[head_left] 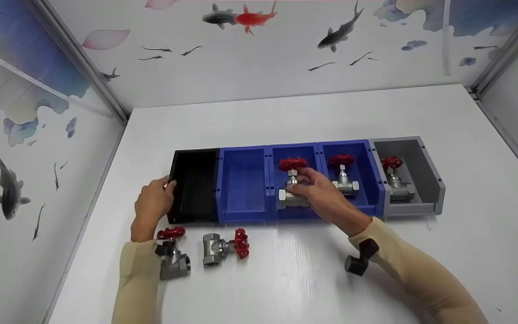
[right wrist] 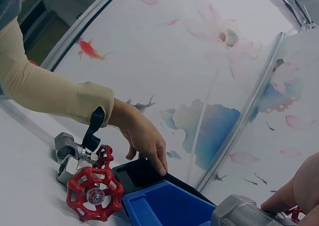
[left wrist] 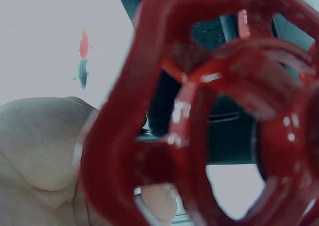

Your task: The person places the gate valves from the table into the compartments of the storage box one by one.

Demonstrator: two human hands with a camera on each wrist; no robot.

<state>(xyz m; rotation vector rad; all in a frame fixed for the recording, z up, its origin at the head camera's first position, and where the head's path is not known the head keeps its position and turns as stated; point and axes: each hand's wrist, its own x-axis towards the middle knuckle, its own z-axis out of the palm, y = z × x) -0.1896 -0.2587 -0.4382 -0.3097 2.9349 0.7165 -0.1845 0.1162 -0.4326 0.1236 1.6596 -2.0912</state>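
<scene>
My left hand [head_left: 153,200] grips the left wall of the black bin [head_left: 196,216] at the row's left end. A gate valve [head_left: 291,197] with a red handwheel is in my right hand [head_left: 328,195], fingers and thumb around its neck, at the middle blue bin [head_left: 247,211]'s right-hand neighbour. In the right wrist view, the metal body of this valve [right wrist: 239,211] shows at the bottom. Two loose valves lie on the table: one valve [head_left: 176,265] beside my left wrist, another valve [head_left: 212,249] on its side. A red handwheel [left wrist: 119,136] fills much of the left wrist view.
Another valve [head_left: 343,184] stands in the right-hand blue bin, and one more valve [head_left: 396,189] sits in the grey bin [head_left: 434,191] at the right end. White table [head_left: 286,288] surrounds the joined row. Printed panels [head_left: 268,58] rise behind and beside it.
</scene>
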